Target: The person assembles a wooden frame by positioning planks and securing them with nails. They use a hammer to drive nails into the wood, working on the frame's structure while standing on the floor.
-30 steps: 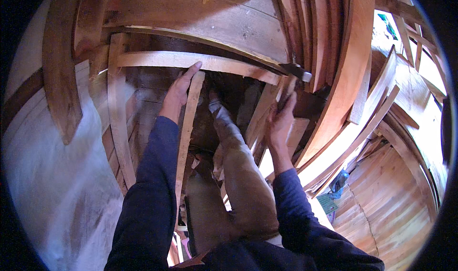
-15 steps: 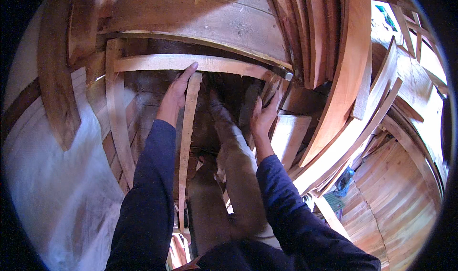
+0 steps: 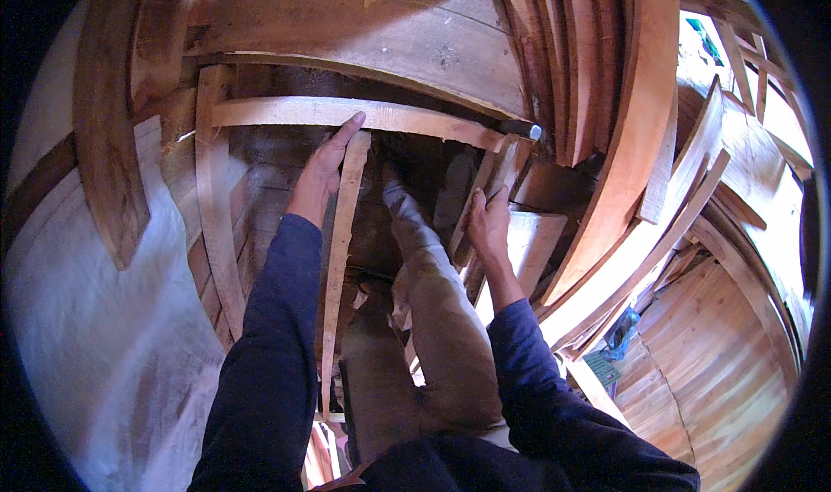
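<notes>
A pale wooden crossbeam (image 3: 286,111) runs left to right ahead of me. My left hand (image 3: 320,176) grips its lower edge, thumb up on the front face and fingers hidden behind. Just right of that hand, a narrow wooden strip (image 3: 344,206) extends down toward me from the beam. My right hand (image 3: 491,224) is closed around a wooden post (image 3: 506,165) below the beam's right end. Part of its grip is hidden. A dark rod with a pale round end (image 3: 535,133) pokes out above the post.
Curved planks (image 3: 619,137) stand in a row on the right. At left hang a pointed board (image 3: 111,180) and a whitish sheet (image 3: 104,336). My legs (image 3: 441,310) stretch into the dark gap under the beam. A blue plastic bag (image 3: 620,332) lies at lower right.
My right hand has moved slightly right and down, its fingers now around the post, which shows more clearly. My left hand stays on the crossbeam.
</notes>
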Demonstrator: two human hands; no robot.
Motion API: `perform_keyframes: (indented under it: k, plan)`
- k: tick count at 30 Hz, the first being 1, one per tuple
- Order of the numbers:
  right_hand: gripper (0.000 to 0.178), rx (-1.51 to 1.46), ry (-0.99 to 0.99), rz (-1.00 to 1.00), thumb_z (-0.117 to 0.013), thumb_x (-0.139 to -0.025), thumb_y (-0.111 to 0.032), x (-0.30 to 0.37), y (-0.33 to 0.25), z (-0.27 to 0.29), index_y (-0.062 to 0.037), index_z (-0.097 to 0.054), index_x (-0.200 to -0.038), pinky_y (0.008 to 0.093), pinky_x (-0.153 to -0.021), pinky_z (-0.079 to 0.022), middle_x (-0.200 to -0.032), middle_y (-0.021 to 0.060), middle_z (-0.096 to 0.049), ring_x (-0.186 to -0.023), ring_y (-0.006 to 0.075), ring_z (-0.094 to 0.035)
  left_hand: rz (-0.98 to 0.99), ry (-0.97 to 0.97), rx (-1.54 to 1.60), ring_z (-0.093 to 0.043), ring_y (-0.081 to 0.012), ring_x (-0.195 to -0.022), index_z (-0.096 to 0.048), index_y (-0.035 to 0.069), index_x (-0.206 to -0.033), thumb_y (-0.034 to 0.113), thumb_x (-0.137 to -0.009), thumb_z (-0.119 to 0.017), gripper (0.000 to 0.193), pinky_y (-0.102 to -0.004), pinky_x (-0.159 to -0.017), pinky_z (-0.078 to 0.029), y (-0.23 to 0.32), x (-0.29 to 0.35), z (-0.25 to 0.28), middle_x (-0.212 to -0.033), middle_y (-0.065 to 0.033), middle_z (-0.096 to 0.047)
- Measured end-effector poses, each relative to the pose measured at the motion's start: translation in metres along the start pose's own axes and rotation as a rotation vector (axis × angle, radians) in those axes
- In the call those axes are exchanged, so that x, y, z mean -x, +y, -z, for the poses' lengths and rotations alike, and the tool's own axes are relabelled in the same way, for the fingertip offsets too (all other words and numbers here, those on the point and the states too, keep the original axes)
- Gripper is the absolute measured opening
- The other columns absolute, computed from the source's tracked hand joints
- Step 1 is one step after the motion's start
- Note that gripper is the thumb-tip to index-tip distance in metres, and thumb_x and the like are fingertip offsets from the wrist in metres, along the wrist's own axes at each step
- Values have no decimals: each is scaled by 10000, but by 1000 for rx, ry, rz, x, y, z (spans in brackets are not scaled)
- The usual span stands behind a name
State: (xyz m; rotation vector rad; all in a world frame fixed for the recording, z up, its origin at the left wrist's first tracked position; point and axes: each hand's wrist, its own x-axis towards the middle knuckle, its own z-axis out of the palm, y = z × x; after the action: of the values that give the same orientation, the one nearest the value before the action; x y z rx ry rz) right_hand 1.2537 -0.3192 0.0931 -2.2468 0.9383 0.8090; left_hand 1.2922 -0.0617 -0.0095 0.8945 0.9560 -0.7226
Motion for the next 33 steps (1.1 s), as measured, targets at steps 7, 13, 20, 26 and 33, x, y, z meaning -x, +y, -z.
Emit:
perform_keyframes:
  k: [7, 13, 20, 26, 33]
  plan:
    - [187, -11, -10, 189, -483, -952, -145, -11, 27, 8, -5, -394, -1039, 343, -472, -465, -688, 80, -497, -532, 180, -532, 13, -12, 19, -589, -143, -685, -603, 64, -1030, 532, -795, -693, 532, -279, -638, -514, 11, 12, -10, -803, -56, -622]
    - [129, -176, -243, 13, -459, -970, -122, 5, -10, 33, -43, -404, -1056, 299, -484, -464, -727, 49, -485, -572, 129, -508, -17, 88, 63, -603, -156, -708, -595, 56, -1060, 492, -802, -705, 518, -281, -653, -520, 7, 14, -9, -833, -67, -633]
    - [243, -116, -73, 80, -510, -913, -123, -6, 18, 4, 33, -433, -1084, 469, -731, -481, -867, 271, -608, -837, 439, -610, 12, -44, 82, -610, -159, -741, -577, 49, -1084, 474, -824, -685, 510, -290, -670, -526, 3, 8, -1, -856, -71, -630]
    - [276, -125, -111, 46, -525, -902, -134, -5, 10, 7, 32, -413, -1092, 483, -766, -473, -897, 304, -606, -890, 469, -604, 43, 34, 43, -580, -165, -726, -630, 50, -1005, 545, -756, -718, 561, -298, -662, -495, 4, 10, -3, -842, -69, -632]
    - [174, -62, -165, 164, -466, -939, -101, -5, 18, 27, -20, -404, -1080, 331, -469, -458, -709, 72, -519, -551, 159, -541, 17, -6, 68, -585, -158, -724, -618, 44, -1006, 528, -774, -710, 545, -290, -650, -495, 1, 5, 1, -837, -70, -629]
